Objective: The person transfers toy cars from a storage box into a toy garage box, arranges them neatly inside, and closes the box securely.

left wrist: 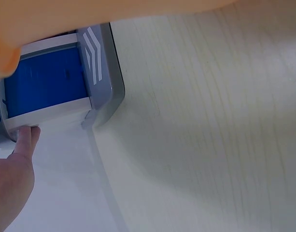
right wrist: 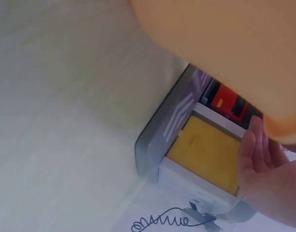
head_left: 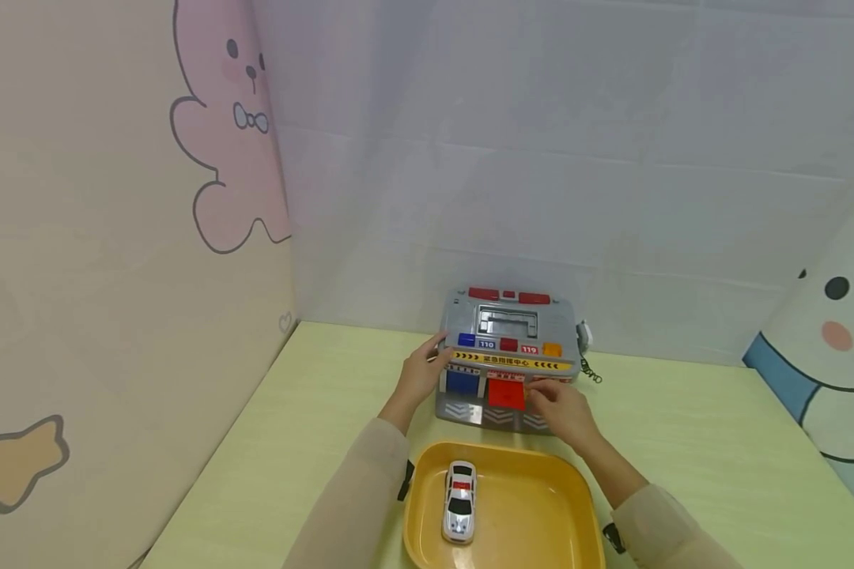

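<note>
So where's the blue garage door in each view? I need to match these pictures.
Head: the blue garage door is right of centre and below it, near the left hand.
Left wrist: upper left, the large blue garage door.
Right wrist: not in it.
Shared landmark: the grey base with pale chevrons, in all three.

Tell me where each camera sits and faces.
Head: head-worn, facing forward and down at a grey plastic toy station; beige-sleeved arms show.
Left wrist: wrist-worn, facing the station's blue rectangular door; left fingers show.
Right wrist: wrist-worn, facing its yellow rectangular door; right fingers show.
Head and left wrist share the blue door.
</note>
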Demonstrator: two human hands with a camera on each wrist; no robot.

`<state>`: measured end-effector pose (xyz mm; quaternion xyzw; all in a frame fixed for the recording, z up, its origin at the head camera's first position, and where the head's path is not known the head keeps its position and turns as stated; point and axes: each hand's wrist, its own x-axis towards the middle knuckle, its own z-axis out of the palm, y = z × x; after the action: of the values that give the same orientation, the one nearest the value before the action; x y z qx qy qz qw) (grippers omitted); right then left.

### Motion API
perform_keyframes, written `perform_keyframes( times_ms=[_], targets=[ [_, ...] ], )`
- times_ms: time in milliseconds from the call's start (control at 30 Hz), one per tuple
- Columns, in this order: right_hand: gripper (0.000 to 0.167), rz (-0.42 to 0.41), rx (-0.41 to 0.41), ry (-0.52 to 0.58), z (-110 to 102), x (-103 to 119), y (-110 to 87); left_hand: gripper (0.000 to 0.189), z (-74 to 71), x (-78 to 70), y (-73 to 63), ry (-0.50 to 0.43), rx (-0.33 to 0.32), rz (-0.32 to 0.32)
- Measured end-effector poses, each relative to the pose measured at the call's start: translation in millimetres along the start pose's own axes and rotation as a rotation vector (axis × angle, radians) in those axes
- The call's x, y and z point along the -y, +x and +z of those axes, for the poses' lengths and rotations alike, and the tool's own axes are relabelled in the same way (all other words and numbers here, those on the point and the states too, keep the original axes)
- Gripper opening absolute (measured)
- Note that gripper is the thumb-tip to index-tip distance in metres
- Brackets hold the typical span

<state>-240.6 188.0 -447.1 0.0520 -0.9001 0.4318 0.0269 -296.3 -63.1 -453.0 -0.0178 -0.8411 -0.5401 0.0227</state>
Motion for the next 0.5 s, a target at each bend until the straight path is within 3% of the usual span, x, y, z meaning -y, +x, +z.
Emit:
perform_keyframes(
  times_ms=[300, 500],
  targets=[
    [0.014, -0.053, -0.133, -0.053, -0.1, 11.3, -1.1, 0.047, 0.4, 1.7, 1.4, -0.007, 0.004, 0.001],
    [0.019, -0.167, -0.202, -0.154, 3.1, 16.5, 0.8, 0.048, 0.8, 0.9, 1.1, -0.014, 0.006, -0.013]
  ],
)
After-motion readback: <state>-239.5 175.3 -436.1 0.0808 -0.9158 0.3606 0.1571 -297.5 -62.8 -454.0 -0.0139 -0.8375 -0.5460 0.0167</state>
